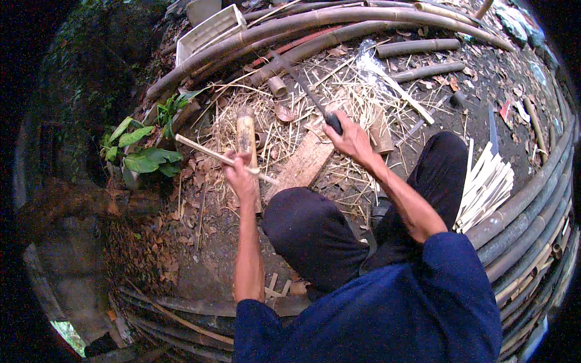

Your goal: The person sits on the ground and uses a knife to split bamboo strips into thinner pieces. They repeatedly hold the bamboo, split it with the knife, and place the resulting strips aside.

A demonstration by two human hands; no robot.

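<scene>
My left hand [241,174] is closed around a pale split bamboo stick [203,149], which slants from upper left to lower right. My right hand [352,140] grips the black handle of a long knife [310,92]; its dark blade points away and to the left, apart from the stick. Between my hands, in front of my knees, lies a flat wooden board [304,160]. A thick piece of bamboo [246,130] is just beyond my left hand. Pale bamboo shavings [336,91] cover the ground around the board.
Long bamboo poles [339,18] curve across the far side, near a white crate [209,33]. At my right lies a pile of split bamboo strips [484,190] with a blue-grey blade [493,130] beside it. More poles [532,212] edge the right. A leafy plant [145,157] grows at left.
</scene>
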